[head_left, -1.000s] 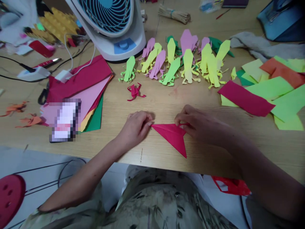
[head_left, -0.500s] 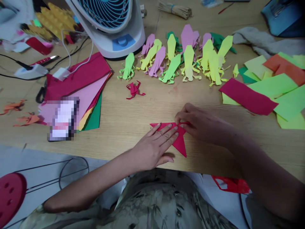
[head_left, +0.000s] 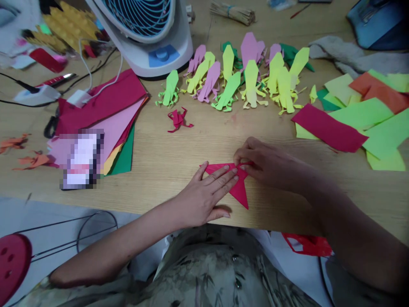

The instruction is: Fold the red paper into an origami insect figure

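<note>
A folded red paper (head_left: 240,192) with pointed corners lies on the wooden table near its front edge. My left hand (head_left: 207,196) rests flat on it, fingers spread, covering its middle. The fingers of my right hand (head_left: 255,161) are bent and pinch the paper's upper right part; what lies between the fingertips is partly hidden. Behind the hands sits a small red folded figure (head_left: 178,120). Farther back stands a group of folded figures in yellow, green and pink, among them a yellow one (head_left: 252,83).
At the left, a phone (head_left: 82,160) lies on stacked coloured sheets (head_left: 123,154), with a power strip (head_left: 36,95) behind. A fan (head_left: 159,55) stands at the back. Loose papers (head_left: 364,114) cover the right side. A stool (head_left: 14,266) is below left.
The index finger of my left hand has lifted away from its neighbour and spread left, showing more of the red paper. My right hand keeps its pinch. The whole view has shifted slightly.
</note>
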Available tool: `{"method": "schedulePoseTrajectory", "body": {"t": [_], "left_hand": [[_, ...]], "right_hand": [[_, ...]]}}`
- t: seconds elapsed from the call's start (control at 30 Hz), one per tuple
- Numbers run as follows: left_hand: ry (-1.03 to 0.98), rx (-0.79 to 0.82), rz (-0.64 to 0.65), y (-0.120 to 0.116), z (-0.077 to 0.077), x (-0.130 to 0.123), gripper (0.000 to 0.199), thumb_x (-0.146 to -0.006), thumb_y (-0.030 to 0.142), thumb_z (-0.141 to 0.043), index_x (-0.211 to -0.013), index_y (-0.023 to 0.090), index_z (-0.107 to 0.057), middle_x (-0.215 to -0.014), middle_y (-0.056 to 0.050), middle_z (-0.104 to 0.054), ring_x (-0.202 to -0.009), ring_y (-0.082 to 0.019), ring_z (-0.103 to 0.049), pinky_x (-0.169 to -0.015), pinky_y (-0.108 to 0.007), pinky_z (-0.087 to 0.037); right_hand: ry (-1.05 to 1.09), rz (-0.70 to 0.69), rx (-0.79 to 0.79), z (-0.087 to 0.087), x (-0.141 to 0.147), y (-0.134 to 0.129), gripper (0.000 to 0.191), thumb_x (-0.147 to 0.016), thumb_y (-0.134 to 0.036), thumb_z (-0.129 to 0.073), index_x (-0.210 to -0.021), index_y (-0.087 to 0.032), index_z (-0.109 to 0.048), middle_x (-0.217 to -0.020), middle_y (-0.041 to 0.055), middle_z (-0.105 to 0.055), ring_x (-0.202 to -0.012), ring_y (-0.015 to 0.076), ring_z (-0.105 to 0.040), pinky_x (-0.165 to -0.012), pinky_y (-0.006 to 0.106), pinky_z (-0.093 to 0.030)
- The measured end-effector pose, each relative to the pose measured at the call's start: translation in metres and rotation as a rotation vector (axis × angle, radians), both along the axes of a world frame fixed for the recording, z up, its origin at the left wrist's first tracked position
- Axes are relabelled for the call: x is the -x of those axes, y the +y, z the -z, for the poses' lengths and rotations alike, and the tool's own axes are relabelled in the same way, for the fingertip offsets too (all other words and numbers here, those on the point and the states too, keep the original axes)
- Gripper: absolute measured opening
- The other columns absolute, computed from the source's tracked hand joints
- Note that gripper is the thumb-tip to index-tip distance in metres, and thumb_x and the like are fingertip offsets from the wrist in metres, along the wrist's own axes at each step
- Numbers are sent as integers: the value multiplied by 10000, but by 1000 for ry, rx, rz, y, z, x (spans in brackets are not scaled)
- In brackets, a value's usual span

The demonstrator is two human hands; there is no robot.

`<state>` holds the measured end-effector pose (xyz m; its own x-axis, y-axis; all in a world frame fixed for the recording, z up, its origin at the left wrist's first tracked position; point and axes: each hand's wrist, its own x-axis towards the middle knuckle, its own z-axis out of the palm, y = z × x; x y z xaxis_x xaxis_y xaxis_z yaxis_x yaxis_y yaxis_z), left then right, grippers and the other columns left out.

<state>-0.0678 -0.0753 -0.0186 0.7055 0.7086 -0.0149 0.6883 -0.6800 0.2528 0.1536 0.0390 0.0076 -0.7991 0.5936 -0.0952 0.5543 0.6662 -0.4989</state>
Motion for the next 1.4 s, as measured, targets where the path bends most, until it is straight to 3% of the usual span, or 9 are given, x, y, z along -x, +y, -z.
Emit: {"method": "schedulePoseTrajectory", "body": {"t": [0.27, 0.77, 0.97, 1.1, 1.17, 1.23, 1.3, 1.4], "left_hand": [[10, -3, 18, 0, 1, 3, 814, -993, 607, -380, -1607, 139, -123, -1638, -157, -271, -1549, -302, -176, -1231, -558, 59], [38, -19, 47, 3, 1, 5, 883, -963, 695, -301, -1615, 145, -72, -1637, -188, -252, -1542, -337, -187, -1221, -579, 19], [62, -25, 48, 3, 0, 5, 891, -959, 691, -334, -1611, 128, -109, -1633, -208, -250, -1537, -348, -200, -1221, -582, -12], [74, -35, 49, 3, 1, 5, 878, -959, 694, -322, -1596, 107, -177, -1625, -224, -265, -1534, -347, -210, -1219, -592, -22], [70, -41, 49, 3, 3, 5, 864, -960, 696, -315, -1574, 92, -246, -1594, -237, -334, -1529, -350, -224, -1218, -604, -33], [66, -46, 48, 3, 5, 6, 840, -960, 699, -313, -1535, 87, -334, -1545, -244, -420, -1523, -356, -240, -1214, -621, -54], [68, -50, 46, 2, 6, 7, 815, -961, 700, -312, -1496, 91, -400, -1514, -247, -461, -1519, -359, -251, -1211, -634, -79], [72, -63, 51, 2, 6, 7, 789, -978, 671, -306, -1488, 77, -401, -1532, -261, -428, -1520, -362, -248, -1207, -639, -106]], "right_hand": [[10, 16, 2, -2, -4, 2, 140, -843, -87, -534, -933, -176, -595, -975, 62, -562, -824, 174, -556, -765, 294, -406], [48, 30, -4, 3, -9, 6, 285, -790, -13, -479, -991, -187, -582, -998, 70, -604, -924, 196, -585, -819, 296, -427], [10, 129, -120, -3, -20, 10, 284, -819, -34, -477, -1017, -163, -635, -993, 96, -613, -910, 218, -591, -821, 321, -433], [157, 257, -234, -7, -22, -23, 269, -954, -160, -426, -1063, -147, -671, -1012, 123, -676, -950, 239, -619, -864, 363, -468], [198, 135, -290, -2, -16, -52, 328, -988, -215, -409, -1179, -123, -660, -1158, 165, -689, -1092, 267, -614, -971, 419, -461], [185, -19, -315, 8, -8, -81, 430, -995, -294, -441, -1356, -99, -573, -1394, 196, -597, -1320, 289, -514, -1116, 476, -380], [143, -14, -345, 20, -1, -101, 590, -994, -397, -461, -1473, -53, -452, -1548, 222, -438, -1463, 314, -359, -1199, 519, -276], [104, 21, -373, 31, 1, -112, 679, -1006, -461, -424, -1505, -2, -388, -1600, 242, -329, -1509, 318, -277, -1227, 523, -226]]}}
